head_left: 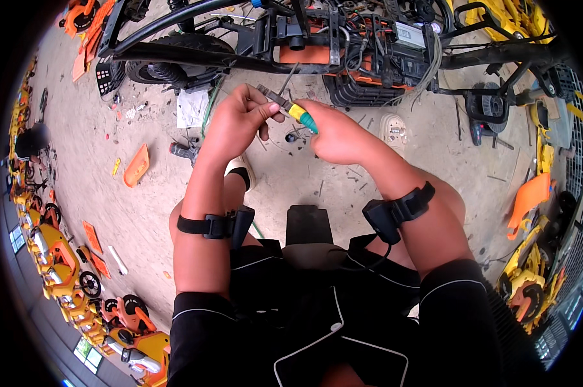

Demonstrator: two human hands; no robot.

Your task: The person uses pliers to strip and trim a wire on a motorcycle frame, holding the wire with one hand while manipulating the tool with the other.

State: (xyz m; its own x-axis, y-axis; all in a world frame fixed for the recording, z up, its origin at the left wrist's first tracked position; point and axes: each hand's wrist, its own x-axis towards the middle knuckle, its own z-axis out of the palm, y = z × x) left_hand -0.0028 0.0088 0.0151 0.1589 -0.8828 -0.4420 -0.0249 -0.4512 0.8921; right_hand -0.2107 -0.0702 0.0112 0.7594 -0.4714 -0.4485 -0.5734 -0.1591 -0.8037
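Both hands meet in front of the black vehicle frame (227,61). My right hand (340,132) is closed around a tool with a yellow and green handle (302,117), which points up and to the left. My left hand (236,122) has its thumb and fingers closed on a grey-brown blocky piece (271,96) in line with that handle. Whether the piece is part of the tool cannot be made out. A thin rod (289,79) slants upward beside it. Beyond the hands, the frame carries exposed wiring (362,48) and orange panels (304,54).
An orange shell (136,165), white paper (191,108) and a dark power tool (186,150) lie on the floor to the left. Small scraps litter the floor under my hands. Another power tool (477,131) lies at right. Yellow and orange vehicles (62,261) line the left side.
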